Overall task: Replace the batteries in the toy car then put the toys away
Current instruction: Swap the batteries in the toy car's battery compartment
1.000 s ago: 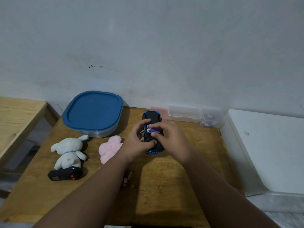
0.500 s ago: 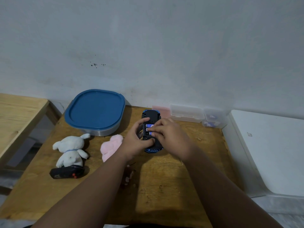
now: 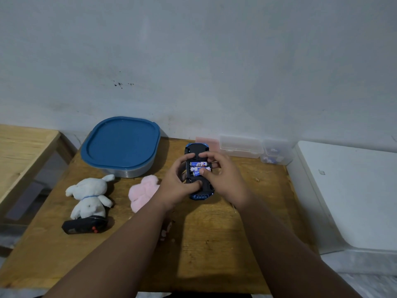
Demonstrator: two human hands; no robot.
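A blue toy car (image 3: 197, 147) lies upside down on the wooden table (image 3: 206, 244), its black underside up and its battery bay open. Three blue-and-white batteries (image 3: 198, 164) lie in the bay. My left hand (image 3: 176, 186) grips the car's left side, thumb across the underside. My right hand (image 3: 225, 179) rests on the right side, its fingertips pinching the nearest battery (image 3: 196, 173). A white plush rabbit (image 3: 89, 195) and a pink plush toy (image 3: 142, 193) lie to the left. A black remote control (image 3: 84, 226) sits by the rabbit.
A clear container with a blue lid (image 3: 121, 146) stands at the back left. Small clear plastic boxes (image 3: 241, 146) line the wall at the back right. A white surface (image 3: 348, 190) adjoins the table on the right, another wooden table (image 3: 21, 147) on the left.
My right hand has brought a battery down into the bay, where three batteries show. My left hand has kept its hold on the car.
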